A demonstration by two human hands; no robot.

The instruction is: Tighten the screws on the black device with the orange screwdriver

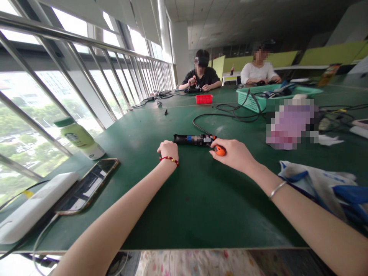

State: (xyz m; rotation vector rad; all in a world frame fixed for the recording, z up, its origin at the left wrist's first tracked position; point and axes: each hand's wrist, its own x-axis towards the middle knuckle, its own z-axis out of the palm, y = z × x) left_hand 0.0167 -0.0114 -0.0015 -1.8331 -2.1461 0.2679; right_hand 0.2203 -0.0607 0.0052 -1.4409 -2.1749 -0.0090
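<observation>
A black tube-shaped device point(195, 140) lies crosswise on the green table, its middle showing a blue band and bare metallic parts. My left hand point(169, 149), with a red and gold bracelet at the wrist, is closed at the device's left end; its fingertips are hidden. At the other end my right hand point(234, 153) is closed around the orange and black handle of a screwdriver point(220, 150). The screwdriver's tip cannot be made out against the device. A black cable point(198, 119) loops behind the device's right end.
Left are a bottle point(80, 138), a phone point(87, 186) and a white power strip point(37, 207) beside the railing. A green basket point(251, 102), blurred purple object point(293, 124) and plastic bag point(319, 182) are right. Beyond a red basket point(204, 99), two people sit.
</observation>
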